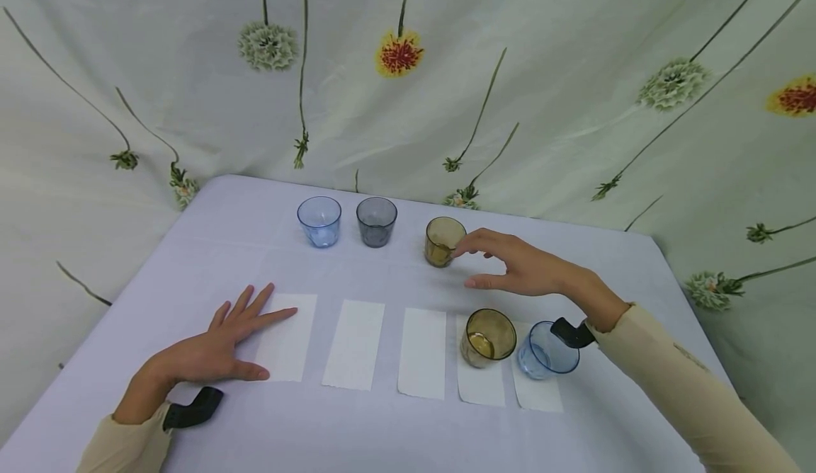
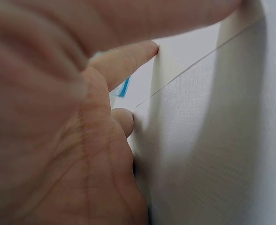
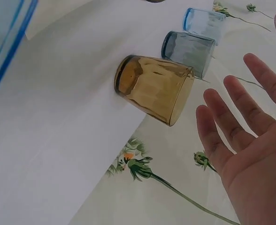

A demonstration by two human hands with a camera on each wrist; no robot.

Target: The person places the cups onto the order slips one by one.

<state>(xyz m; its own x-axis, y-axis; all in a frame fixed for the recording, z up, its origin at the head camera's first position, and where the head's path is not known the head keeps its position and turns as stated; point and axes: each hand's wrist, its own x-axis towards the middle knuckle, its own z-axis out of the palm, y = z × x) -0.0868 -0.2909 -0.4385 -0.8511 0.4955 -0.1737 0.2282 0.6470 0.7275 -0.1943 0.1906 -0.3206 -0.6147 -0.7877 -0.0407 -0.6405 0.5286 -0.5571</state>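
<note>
Beige fabric sleeves (image 1: 688, 381) lie nearest. The left hand (image 1: 217, 349) spreads its fingers partly over a rectangular white paper sheet (image 1: 291, 342); the right hand (image 1: 525, 264), fingers parted and lightly bent, pinches nothing just beside the transparent amber glass tumbler (image 1: 443, 241) standing in the back row. Grasping that tumbler seems the step in hand; next, thumb and fingers should curl round it.
</note>
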